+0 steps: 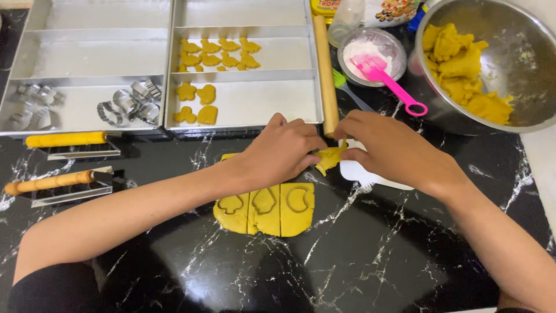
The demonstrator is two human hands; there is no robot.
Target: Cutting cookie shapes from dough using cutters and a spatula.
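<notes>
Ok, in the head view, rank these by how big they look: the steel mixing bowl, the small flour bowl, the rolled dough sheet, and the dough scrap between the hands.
1. Steel mixing bowl, though cut off by the frame edge.
2. Rolled dough sheet, partly hidden under the left hand.
3. Small flour bowl.
4. Dough scrap, pinched by both hands; right hand.

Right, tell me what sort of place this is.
Probably a home kitchen counter set up for cookie baking: rolled yellow dough, metal cookie cutters in baking trays, and a steel mixing bowl.

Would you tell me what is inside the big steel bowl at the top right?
The steel bowl holds torn lumps of yellow dough piled along its left side; the rest is bare metal. Whatever lies beneath the lumps is covered.
</notes>
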